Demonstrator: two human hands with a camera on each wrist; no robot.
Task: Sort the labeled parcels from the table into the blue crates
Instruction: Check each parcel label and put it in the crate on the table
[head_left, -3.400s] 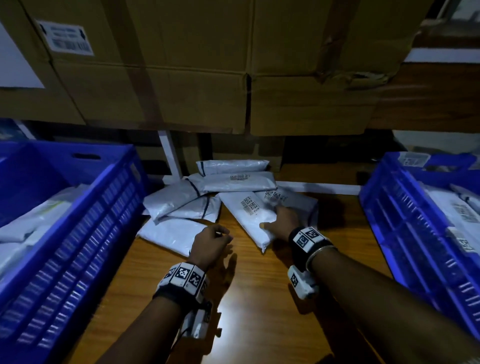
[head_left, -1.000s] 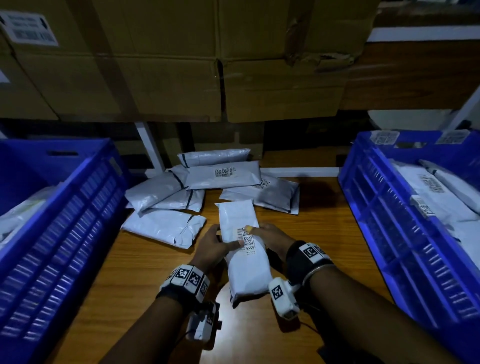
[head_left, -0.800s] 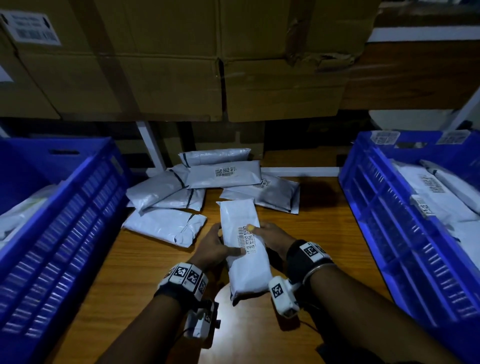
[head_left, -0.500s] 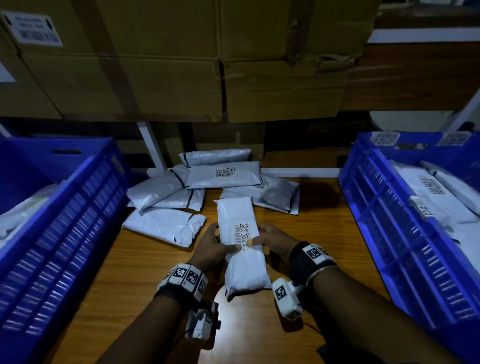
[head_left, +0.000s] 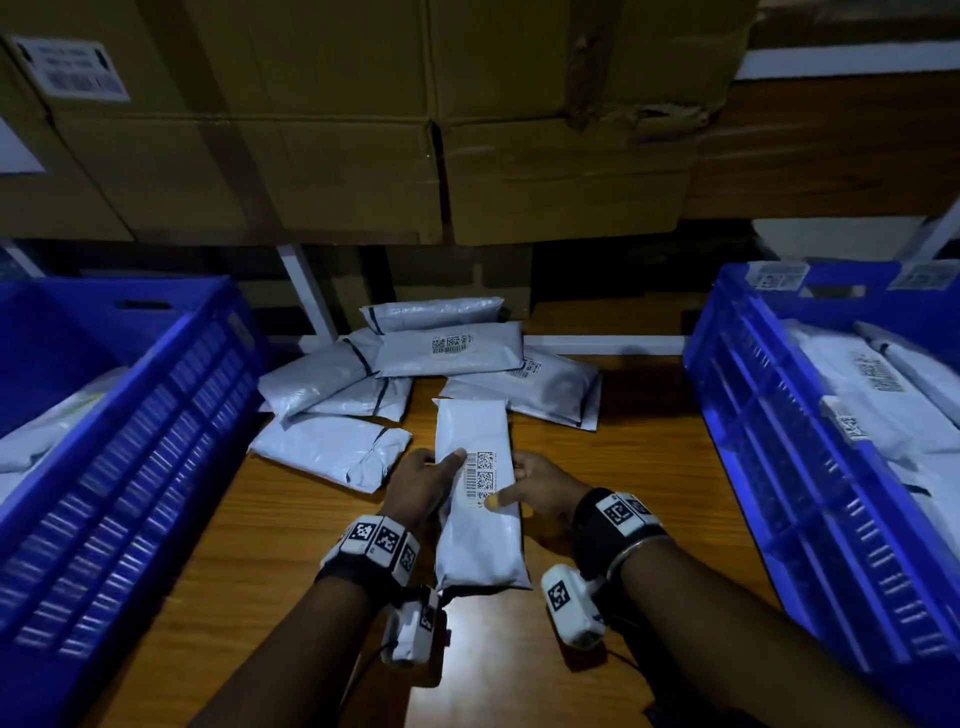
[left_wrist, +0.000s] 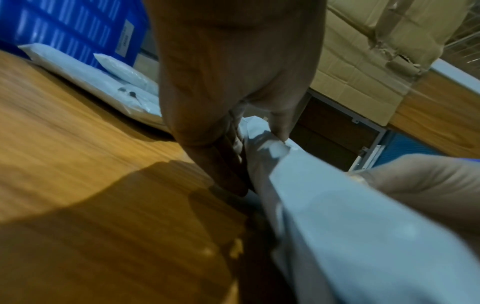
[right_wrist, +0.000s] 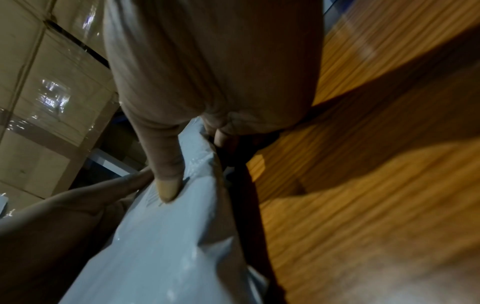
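Both hands hold one long white parcel (head_left: 475, 499) up over the near middle of the wooden table (head_left: 249, 561). The left hand (head_left: 418, 486) grips its left edge, with the thumb on top and the fingers curled under. The right hand (head_left: 543, 488) grips its right edge, and its thumb presses on the white label (head_left: 483, 475) with black code squares. The label faces up. The parcel points away from the person, with its near end hanging between the two wrists.

A bit farther on the table lies a pile of grey parcels (head_left: 415, 374). Some lie on top of each other. Two of them show labels.

On the left stands a blue crate (head_left: 171, 415) with pale parcels inside. On the right stands another blue crate (head_left: 769, 415), also with white parcels in it, and some of these show labels.

At the far side, big brown cardboard boxes (head_left: 363, 130) sit above the table. One box on the far left has a white sticker.
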